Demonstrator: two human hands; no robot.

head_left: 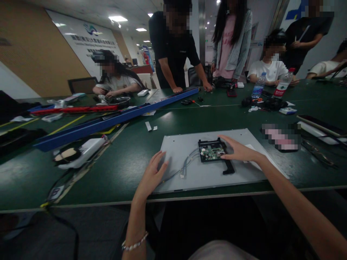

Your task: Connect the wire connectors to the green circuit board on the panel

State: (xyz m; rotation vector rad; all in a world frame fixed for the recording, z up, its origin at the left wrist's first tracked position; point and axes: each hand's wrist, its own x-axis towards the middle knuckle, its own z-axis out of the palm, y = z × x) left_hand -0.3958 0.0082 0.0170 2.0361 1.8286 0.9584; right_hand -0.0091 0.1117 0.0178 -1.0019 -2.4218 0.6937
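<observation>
A flat light-grey panel point(176, 146) lies on the green table in front of me. On it sits a green circuit board point(213, 152) in a black plastic bracket point(229, 167). A bundle of grey-blue wires point(187, 159) runs left from the board, ending in a small white connector point(182, 176). My right hand point(237, 148) is at the bracket's right side, thumb and fingers apart around its edge; whether it touches is hard to tell. My left hand point(154, 172) hovers at or beside the panel's left edge, fingers spread, with nothing in it.
Long blue rails point(130, 117) cross the table at the left, near a white device point(84, 153) with a strap. Two bottles point(283, 85) stand at the back right. A phone point(282, 138) and glasses point(320, 154) lie to the right. Several people are around the table.
</observation>
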